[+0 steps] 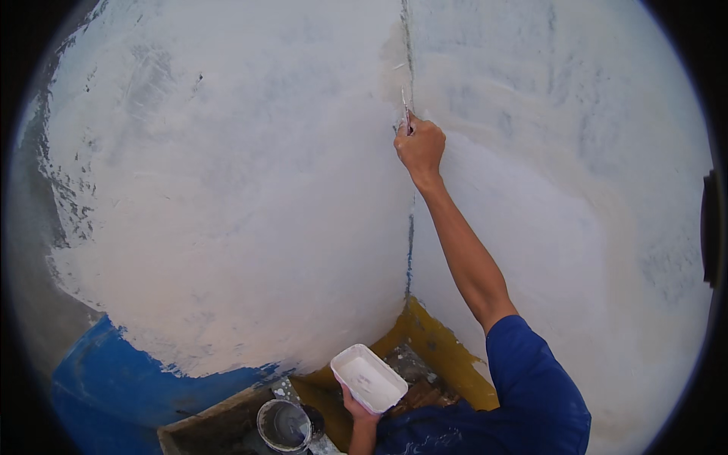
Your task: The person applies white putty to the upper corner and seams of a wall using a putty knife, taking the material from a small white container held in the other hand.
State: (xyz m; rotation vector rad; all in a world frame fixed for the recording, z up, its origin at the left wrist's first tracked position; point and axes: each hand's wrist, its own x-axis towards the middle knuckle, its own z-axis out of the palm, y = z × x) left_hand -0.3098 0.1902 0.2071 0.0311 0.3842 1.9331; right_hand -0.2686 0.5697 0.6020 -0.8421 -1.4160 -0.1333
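Observation:
My right hand (422,148) reaches up to the corner where two walls meet. It is closed around a slim, white-smeared putty knife (406,106), seen nearly edge-on at the corner seam. Down low, my left hand (356,403) grips a white rectangular tub (370,379) by its near-left side. Inside the tub, pale paste coats the bottom and walls. A dark, uneven seam (410,254) runs down the corner below my right hand. Both the left wall (258,189) and the right wall (531,197) carry patchy white coating, with grey showing through in places.
A round bucket (285,425) with greyish contents stands left of the tub, beside a wooden box edge (205,417). Blue paint (144,383) covers the lower left wall. A yellow band (436,345) skirts the corner's base. A dark object (711,227) sits at the right rim.

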